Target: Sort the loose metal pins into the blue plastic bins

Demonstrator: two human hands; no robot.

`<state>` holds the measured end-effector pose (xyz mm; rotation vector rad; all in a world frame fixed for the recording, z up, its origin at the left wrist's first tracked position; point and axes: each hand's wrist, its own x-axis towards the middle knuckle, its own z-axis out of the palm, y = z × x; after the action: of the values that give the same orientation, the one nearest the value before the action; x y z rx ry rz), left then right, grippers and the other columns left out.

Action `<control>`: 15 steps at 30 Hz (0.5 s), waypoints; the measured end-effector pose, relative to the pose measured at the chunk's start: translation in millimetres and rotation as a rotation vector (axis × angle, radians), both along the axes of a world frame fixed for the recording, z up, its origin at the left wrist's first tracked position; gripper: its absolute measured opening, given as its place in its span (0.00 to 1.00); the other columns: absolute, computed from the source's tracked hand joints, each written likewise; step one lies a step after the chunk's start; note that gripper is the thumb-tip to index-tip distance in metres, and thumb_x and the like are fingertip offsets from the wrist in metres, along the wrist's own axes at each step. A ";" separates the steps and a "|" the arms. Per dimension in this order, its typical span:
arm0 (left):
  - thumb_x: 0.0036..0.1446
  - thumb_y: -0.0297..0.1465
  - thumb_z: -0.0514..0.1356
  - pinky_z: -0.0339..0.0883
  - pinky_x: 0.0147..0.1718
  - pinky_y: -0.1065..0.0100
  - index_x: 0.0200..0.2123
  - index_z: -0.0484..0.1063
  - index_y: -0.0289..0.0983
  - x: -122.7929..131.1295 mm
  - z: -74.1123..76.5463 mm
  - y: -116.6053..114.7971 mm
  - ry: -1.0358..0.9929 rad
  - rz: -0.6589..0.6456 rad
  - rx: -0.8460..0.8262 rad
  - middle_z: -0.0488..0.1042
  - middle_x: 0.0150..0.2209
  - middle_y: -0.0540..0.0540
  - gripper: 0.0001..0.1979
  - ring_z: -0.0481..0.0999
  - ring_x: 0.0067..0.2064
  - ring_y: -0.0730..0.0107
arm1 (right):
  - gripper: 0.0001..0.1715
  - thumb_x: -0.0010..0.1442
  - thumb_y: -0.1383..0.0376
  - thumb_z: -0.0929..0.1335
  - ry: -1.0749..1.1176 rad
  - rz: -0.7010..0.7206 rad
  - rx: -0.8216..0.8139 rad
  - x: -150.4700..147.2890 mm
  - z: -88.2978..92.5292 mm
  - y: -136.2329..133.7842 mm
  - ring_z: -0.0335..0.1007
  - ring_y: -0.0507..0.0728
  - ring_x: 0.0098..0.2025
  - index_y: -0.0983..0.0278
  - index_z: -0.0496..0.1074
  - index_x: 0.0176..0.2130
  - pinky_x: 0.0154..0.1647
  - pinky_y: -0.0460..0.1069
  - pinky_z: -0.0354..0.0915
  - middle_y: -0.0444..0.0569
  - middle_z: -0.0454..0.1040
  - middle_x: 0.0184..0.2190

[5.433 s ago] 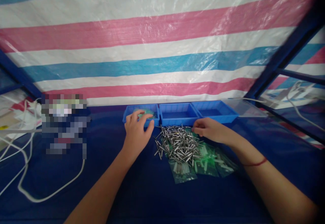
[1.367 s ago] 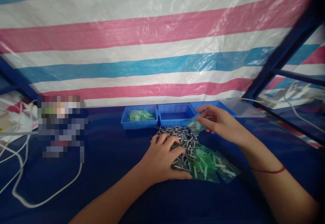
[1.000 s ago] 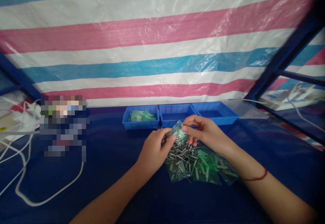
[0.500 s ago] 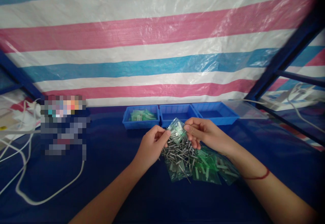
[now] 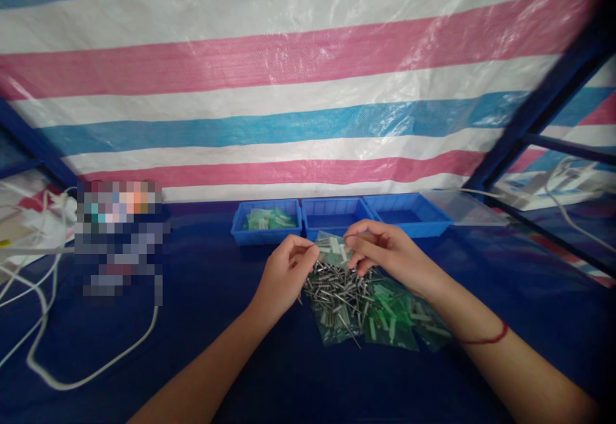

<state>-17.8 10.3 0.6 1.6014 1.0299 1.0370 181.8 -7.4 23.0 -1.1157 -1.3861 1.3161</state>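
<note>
A small clear plastic bag [image 5: 333, 248] with pale pieces inside is stretched between my two hands. My left hand [image 5: 290, 269] pinches its left edge between thumb and forefinger. At the bag's right edge my right hand [image 5: 380, 249] pinches it, fingers curled. Just below lies a heap of thin metal pins [image 5: 339, 289], spread over a clear bag [image 5: 332, 333]. To the right of the heap are green-tinted bags [image 5: 392, 321] holding white pieces, partly under my right wrist.
Behind my hands stand three blue bins in a row: the left bin [image 5: 240, 235] holds green bags, beside the middle bin [image 5: 332, 203] and right bin [image 5: 440, 222]. White cables [image 5: 62, 387] loop at left. Blue posts and a striped sheet [image 5: 289, 129] stand behind.
The small bag has turned from a tilted position to lie flatter and wider between my fingers. Both hands have shifted slightly and still grip it.
</note>
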 end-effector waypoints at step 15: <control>0.61 0.32 0.54 0.65 0.44 0.66 0.43 0.71 0.39 -25.4 17.4 30.4 0.347 0.444 0.616 0.76 0.42 0.46 0.10 0.75 0.43 0.65 | 0.21 0.57 0.55 0.67 -0.070 -0.075 0.159 3.6 -4.8 2.8 0.71 0.51 0.26 0.61 0.60 0.46 0.22 0.46 0.66 0.48 0.74 0.34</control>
<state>-43.2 40.7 18.0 2.1584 1.4347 1.5130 185.4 -4.5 18.2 -1.1039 -1.4584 1.1028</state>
